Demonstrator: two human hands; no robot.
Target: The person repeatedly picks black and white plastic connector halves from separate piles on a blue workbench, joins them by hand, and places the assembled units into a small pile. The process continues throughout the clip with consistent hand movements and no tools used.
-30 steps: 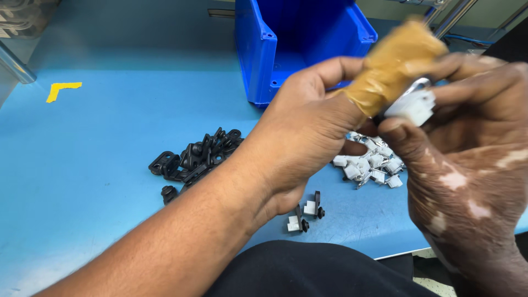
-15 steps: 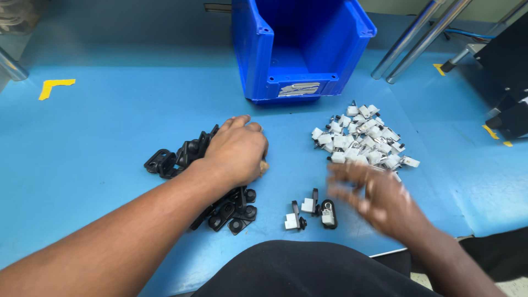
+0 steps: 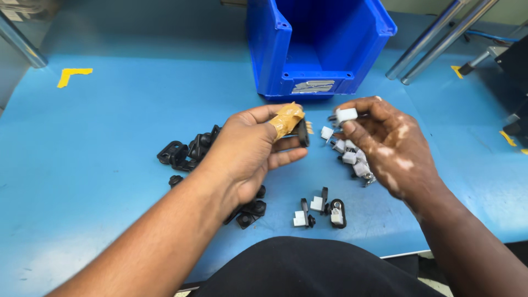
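My left hand [image 3: 250, 146], its thumb wrapped in tan tape, pinches a small black plastic part [image 3: 303, 132] above the blue table. My right hand [image 3: 385, 144] holds a small white plastic piece [image 3: 346, 115] between thumb and fingers, a short way to the right of the black part. Under my left hand lies a heap of black parts [image 3: 190, 151]. A heap of white pieces [image 3: 349, 154] sits partly hidden beneath my right hand. Three joined black-and-white pieces [image 3: 320, 209] lie near the table's front edge.
An open-fronted blue plastic bin [image 3: 319, 44] stands at the back of the blue table [image 3: 110, 121]. Metal bars [image 3: 434, 38] slant at the back right, another at the far left. A yellow corner mark [image 3: 72, 75] is on the table's left.
Both hands have lifted off the heaps. My left hand now holds a black part and my right hand a white piece, brought close together above the table.
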